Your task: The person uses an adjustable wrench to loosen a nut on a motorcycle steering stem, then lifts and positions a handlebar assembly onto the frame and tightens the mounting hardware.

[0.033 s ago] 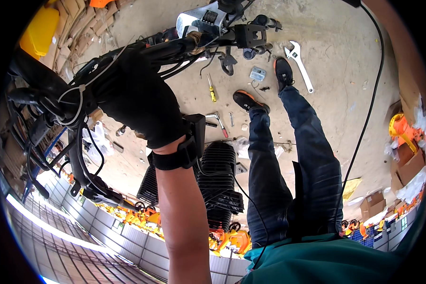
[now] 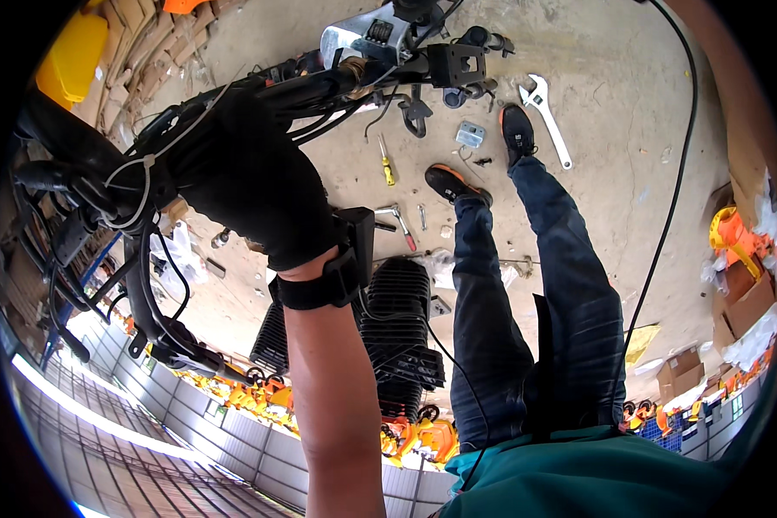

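My left hand, in a black glove with a strapped device at the wrist, is closed around black tubing and cables of a dark metal frame; some fingertips are hidden. A pale looped cable tie hangs beside it. Above, a silver metal housing and a black bracket sit on the assembly. My right forearm shows at the top right rim; that hand is out of view.
On the concrete floor lie an adjustable wrench, yellow screwdriver, red-handled ratchet and small metal part, near my shoes. A black finned object stands below. Cardboard and orange parts line the sides.
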`<state>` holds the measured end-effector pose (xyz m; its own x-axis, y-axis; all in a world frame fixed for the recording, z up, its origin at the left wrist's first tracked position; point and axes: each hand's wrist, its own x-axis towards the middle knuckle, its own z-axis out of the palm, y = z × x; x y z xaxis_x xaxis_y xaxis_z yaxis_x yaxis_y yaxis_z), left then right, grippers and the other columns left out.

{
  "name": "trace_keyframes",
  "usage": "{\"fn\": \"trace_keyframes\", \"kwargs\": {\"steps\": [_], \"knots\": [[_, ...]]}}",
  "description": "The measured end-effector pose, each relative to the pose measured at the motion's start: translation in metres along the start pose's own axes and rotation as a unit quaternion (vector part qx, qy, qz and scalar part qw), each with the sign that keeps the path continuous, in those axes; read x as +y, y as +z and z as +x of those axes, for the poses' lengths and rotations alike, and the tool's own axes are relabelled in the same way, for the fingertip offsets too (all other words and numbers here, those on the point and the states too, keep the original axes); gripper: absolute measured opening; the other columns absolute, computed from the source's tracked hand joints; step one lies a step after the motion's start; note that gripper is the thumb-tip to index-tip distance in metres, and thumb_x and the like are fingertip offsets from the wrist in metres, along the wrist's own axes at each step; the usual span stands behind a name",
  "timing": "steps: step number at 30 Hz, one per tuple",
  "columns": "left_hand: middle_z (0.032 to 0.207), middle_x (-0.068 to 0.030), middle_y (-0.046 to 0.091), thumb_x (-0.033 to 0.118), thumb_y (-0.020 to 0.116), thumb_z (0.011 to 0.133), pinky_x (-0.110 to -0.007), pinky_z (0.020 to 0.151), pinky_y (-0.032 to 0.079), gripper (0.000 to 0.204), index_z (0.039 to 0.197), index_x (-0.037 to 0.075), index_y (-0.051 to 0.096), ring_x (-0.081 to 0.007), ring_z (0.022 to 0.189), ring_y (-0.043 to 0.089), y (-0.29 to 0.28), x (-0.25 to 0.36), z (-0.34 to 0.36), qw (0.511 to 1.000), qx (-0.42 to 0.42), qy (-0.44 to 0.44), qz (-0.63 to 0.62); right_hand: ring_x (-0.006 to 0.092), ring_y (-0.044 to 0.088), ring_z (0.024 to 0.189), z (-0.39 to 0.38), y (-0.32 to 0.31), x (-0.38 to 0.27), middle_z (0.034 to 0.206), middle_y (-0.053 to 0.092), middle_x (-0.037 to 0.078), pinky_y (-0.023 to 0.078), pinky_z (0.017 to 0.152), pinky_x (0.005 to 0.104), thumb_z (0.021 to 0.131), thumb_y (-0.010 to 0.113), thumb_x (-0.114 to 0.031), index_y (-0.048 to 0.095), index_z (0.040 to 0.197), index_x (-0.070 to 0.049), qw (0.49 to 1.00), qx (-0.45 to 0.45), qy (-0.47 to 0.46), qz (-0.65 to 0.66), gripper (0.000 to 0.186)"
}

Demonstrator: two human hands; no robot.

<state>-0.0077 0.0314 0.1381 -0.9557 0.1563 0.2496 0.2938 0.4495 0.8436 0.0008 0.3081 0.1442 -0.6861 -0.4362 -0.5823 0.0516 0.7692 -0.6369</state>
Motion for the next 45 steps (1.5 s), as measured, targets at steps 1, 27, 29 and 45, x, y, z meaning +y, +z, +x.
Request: {"fn": "trace_keyframes", "kwargs": {"steps": [1, 27, 29, 45], "knots": [[0.093, -0.0108, 0.066, 0.009, 0.070, 0.089, -0.025, 0.067, 0.058, 0.023, 0.101, -0.003, 0.056, -0.0159, 0.081, 0.066, 0.000, -0.001, 0.001, 1.000, 0.002, 0.001, 0.003, 0.0194, 0.058, 0.057, 0.001, 0.001, 0.000, 0.064, 0.061, 0.008, 0.047, 0.055, 0.0353, 0.096, 0.056, -0.040, 0.062, 0.083, -0.002, 1.000, 0.002, -0.001, -0.005, 0.040], [0.094, -0.0099, 0.066, 0.008, 0.071, 0.087, -0.026, 0.070, 0.057, 0.023, 0.101, -0.005, 0.058, -0.0153, 0.081, 0.065, 0.003, -0.006, 0.001, 0.999, 0.016, -0.027, -0.025, 0.0250, 0.062, 0.066, -0.037, 0.276, -0.074, 0.075, 0.062, 0.010, 0.049, 0.061, 0.0348, 0.096, 0.059, -0.019, 0.063, 0.099, -0.005, 0.760, 0.479, 0.064, 0.434, 0.015], [0.094, -0.0098, 0.066, 0.008, 0.072, 0.087, -0.026, 0.073, 0.057, 0.023, 0.101, -0.004, 0.059, -0.0156, 0.083, 0.065, 0.004, -0.006, 0.004, 0.999, 0.022, -0.024, -0.006, 0.0255, 0.062, 0.066, -0.044, 0.250, -0.037, 0.074, 0.064, 0.011, 0.050, 0.063, 0.0346, 0.097, 0.057, -0.022, 0.065, 0.104, -0.004, 0.818, 0.451, 0.065, 0.352, 0.021], [0.095, -0.0093, 0.066, 0.008, 0.073, 0.086, -0.027, 0.072, 0.057, 0.023, 0.102, -0.002, 0.059, -0.0151, 0.085, 0.065, 0.001, -0.002, -0.001, 0.999, 0.028, -0.027, 0.011, 0.0335, 0.061, 0.070, 0.015, 0.014, 0.004, 0.077, 0.065, 0.022, 0.048, 0.066, 0.0424, 0.089, 0.055, -0.024, 0.066, 0.090, 0.002, 0.998, 0.050, -0.012, -0.046, 0.028]]}}
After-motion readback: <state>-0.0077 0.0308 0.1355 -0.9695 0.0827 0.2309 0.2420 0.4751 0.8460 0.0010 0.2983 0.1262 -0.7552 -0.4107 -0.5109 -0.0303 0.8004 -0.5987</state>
